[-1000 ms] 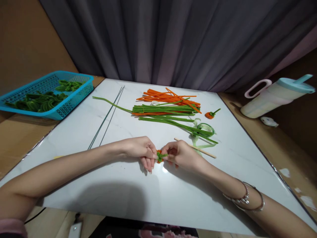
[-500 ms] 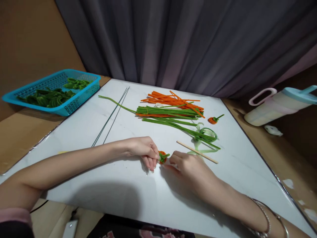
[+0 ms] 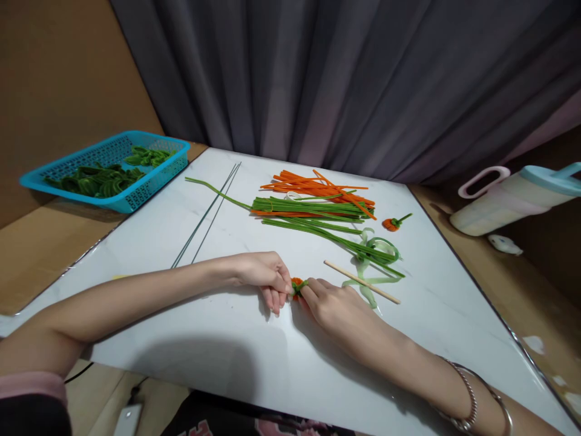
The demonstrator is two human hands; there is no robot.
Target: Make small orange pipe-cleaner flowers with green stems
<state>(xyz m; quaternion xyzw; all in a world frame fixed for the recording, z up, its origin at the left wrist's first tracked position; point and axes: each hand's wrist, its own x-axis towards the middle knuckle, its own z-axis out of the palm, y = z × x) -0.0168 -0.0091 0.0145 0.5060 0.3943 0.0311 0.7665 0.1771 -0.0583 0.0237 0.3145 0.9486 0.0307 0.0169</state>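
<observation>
While both hands rest on the white table (image 3: 254, 363), the left hand (image 3: 265, 278) pinches a small orange and green pipe-cleaner piece (image 3: 297, 286) between its fingertips, and the right hand (image 3: 333, 303) closes its fingertips on the green end of the same piece, so the piece sits pinned between the two hands just above the tabletop. Just beyond the right hand lies a thin wooden stick (image 3: 362, 281), crossing a loose pale green ribbon (image 3: 370, 275). Farther back lie a bundle of green pipe cleaners (image 3: 308, 209) and, behind it, orange pipe cleaners (image 3: 318, 183), with a finished small orange piece (image 3: 393, 223) to their right. Two thin dark wires (image 3: 206, 213) stretch along the left. A blue basket (image 3: 136, 194) of green shapes sits off the table's left corner; a pale jug (image 3: 512, 200) lies at the right.
</observation>
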